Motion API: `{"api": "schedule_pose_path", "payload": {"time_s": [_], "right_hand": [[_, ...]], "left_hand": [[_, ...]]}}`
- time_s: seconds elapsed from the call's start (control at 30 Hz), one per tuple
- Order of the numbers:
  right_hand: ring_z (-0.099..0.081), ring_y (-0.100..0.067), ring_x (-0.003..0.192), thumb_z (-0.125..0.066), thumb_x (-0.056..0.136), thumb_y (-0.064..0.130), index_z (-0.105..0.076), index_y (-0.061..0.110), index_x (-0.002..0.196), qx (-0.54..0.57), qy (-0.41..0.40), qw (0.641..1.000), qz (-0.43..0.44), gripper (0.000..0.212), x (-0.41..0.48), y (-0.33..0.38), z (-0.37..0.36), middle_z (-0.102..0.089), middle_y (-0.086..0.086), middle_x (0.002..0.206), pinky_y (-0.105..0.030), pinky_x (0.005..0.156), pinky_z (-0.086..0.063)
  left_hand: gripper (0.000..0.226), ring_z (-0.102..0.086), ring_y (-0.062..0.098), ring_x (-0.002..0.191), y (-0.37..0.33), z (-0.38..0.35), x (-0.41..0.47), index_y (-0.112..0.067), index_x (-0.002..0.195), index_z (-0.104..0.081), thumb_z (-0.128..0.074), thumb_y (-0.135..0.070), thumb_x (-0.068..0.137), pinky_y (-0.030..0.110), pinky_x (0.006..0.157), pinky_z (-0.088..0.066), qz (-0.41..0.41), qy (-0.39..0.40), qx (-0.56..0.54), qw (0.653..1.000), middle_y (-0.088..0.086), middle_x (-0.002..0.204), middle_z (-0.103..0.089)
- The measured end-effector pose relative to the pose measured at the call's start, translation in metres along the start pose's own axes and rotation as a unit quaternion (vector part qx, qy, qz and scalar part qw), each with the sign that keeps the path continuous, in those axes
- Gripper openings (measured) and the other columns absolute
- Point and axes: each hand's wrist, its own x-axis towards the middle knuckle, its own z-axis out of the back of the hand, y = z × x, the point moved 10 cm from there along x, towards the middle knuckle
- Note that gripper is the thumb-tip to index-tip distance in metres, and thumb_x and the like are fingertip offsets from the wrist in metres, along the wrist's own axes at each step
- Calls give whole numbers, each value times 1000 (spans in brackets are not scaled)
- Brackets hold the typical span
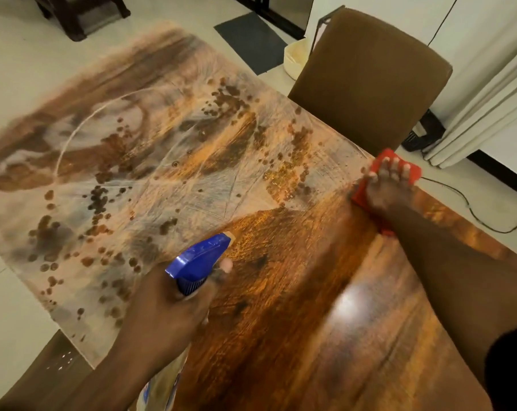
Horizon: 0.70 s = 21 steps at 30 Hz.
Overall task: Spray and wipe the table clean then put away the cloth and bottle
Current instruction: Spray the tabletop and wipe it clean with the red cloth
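Right hand (389,185), fingers spread, presses cloth (399,166) at table's (281,307) three-o'clock edge; sweep overlapping. Left hand (174,310) grips bottle (199,264).

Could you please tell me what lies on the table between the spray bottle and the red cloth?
In the head view, only bare, glossy table lies between the spray bottle in the left hand and the red cloth under the right hand.

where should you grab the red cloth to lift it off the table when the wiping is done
Probably the near corner of the red cloth, coming from the person's side. The right hand lies flat on its middle at the table edge, and that corner pokes out past the wrist, free to pinch.
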Motion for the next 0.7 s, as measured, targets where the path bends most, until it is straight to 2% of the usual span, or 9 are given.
{"api": "schedule_pose_path", "payload": {"time_s": [0.07,0.17,0.23,0.33,0.47,0.53,0.6,0.63,0.7], "right_hand": [[23,-28,166,-13,116,53,12,24,174,-24,15,997,71,69,7,68,-18,21,-1,181,-59,134,7],[22,-30,165,-11,115,52,14,20,173,-94,20,973,208,70,-29,162,-58,20,-5,180,-58,133,6],[23,-31,164,-6,113,53,18,19,171,-139,24,944,300,71,-77,206,-91,21,-6,179,-60,133,3],[28,-28,163,-7,113,53,16,20,171,-177,60,886,425,71,-173,239,-143,23,-6,179,-62,134,3],[11,-24,166,-26,115,46,-25,16,171,-161,110,820,538,64,-296,221,-183,-17,-9,180,-57,135,4],[10,-22,168,-28,117,44,-19,19,173,-156,121,805,559,61,-334,188,-187,-15,-5,182,-56,135,3],[11,-17,169,-25,118,45,-11,25,175,-150,112,816,547,62,-346,140,-183,-6,2,183,-52,135,4],[8,-16,169,-25,119,46,-10,27,176,-148,93,830,529,62,-342,114,-175,-5,4,183,-50,134,0],[-3,-18,170,-24,118,49,-10,29,176,-147,46,875,458,63,-311,58,-150,-5,7,184,-49,131,-11]], "left_hand": [[30,-74,18,52,5,7,2,-80,110,-56,-60,-76,81,46,67,-63,1,-9,-3,1000,10,59,-72],[27,-73,21,51,4,15,0,-94,104,-47,-59,-79,84,46,68,-63,-4,-23,2,1000,13,59,-72],[21,-72,28,52,4,17,-1,-91,101,-50,-55,-87,82,52,71,-63,4,-26,5,1000,17,58,-69],[38,-69,44,60,-1,12,-1,-75,114,-58,-53,-84,77,62,76,-62,6,-6,10,1000,23,58,-64],[41,-68,41,57,-11,8,-1,-44,89,-71,-55,-80,79,63,75,-61,-1,-8,31,999,19,55,-65],[46,-68,39,55,-11,6,0,-39,90,-70,-57,-82,78,61,73,-61,7,-23,19,1000,18,55,-65],[33,-69,30,49,-15,2,1,-55,92,-68,-56,-85,83,55,69,-64,-5,-22,23,999,15,54,-66],[22,-69,24,46,-16,-1,2,-67,96,-64,-56,-83,85,52,68,-65,-12,-21,20,1000,13,54,-68],[18,-70,15,45,-11,-4,5,-80,100,-56,-55,-85,83,49,71,-65,-6,-16,9,1000,8,55,-70]]}}
